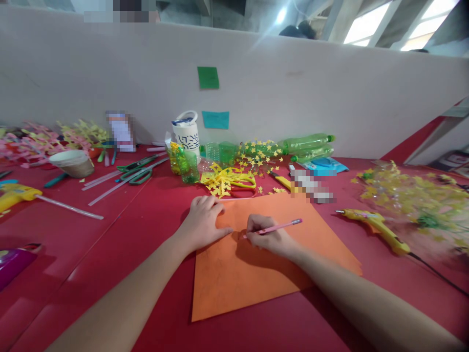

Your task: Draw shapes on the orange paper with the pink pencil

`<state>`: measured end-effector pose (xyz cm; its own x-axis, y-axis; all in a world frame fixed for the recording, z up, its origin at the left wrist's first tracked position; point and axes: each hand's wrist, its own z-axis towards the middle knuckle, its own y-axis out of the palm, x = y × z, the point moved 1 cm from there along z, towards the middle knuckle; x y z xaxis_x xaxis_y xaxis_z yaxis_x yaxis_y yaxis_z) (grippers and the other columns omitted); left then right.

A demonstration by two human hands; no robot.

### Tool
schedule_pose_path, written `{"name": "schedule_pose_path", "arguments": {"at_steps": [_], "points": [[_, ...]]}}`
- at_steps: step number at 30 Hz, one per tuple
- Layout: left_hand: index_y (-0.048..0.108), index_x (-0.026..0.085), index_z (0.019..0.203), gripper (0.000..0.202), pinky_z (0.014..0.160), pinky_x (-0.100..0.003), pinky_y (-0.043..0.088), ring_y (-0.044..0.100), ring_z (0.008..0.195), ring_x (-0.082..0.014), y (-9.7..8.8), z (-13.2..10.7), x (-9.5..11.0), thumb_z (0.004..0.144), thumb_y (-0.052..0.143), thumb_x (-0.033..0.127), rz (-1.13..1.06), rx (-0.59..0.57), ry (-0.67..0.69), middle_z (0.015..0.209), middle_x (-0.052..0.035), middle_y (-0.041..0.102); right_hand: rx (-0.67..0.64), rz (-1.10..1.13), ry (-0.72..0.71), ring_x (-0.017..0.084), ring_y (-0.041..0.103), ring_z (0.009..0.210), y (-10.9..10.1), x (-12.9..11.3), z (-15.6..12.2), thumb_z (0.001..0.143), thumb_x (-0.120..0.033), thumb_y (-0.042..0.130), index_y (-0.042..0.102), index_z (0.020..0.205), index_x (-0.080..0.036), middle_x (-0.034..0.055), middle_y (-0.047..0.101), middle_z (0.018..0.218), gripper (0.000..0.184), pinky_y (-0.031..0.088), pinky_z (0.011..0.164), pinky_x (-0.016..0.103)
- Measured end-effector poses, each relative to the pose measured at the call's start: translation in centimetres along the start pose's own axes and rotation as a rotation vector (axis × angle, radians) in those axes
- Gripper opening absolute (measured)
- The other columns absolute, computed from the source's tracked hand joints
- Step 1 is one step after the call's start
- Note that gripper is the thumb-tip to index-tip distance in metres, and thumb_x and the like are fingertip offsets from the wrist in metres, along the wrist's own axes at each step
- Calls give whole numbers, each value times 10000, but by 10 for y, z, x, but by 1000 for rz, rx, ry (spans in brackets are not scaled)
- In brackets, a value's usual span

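Observation:
An orange sheet of paper (234, 288) lies on the red table in front of me. My left hand (203, 222) rests on its upper left edge, fingers spread and thumb pointing right. In my right hand (269, 237) is a pink pencil (280, 226), pinched near its lower end and slanting up to the right. The pencil's tip is at the paper, close to my left thumb, and partly hidden by my fingers. Faint marks seem to show on the sheet. Just beyond it lie yellow-handled scissors (244, 182) among yellow paper stars.
A yellow glue gun (381, 230) with a cord lies at right, beside blurred star-covered decorations (403, 195). Another yellow glue gun (22, 195) is at left. Green plastic bottles (309, 143), a white tumbler (186, 134), green scissors (141, 173) and a pot (73, 164) stand or lie farther back.

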<state>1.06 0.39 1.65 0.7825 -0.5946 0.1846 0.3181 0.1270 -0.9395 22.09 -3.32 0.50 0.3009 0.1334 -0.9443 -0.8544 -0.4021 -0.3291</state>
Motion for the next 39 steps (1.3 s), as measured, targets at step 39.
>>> {"name": "schedule_pose_path", "arguments": {"at_steps": [39], "points": [[571,201,888,438,872,-445,334,453,947,-284,1,0,-1,730,610,607,-33,0,-15,951,-63,509,87,-62,-49,80,369,473,-2,-5,5,662,-139,492,400,605,-190,-59,435,505,119,224,449,209]]}}
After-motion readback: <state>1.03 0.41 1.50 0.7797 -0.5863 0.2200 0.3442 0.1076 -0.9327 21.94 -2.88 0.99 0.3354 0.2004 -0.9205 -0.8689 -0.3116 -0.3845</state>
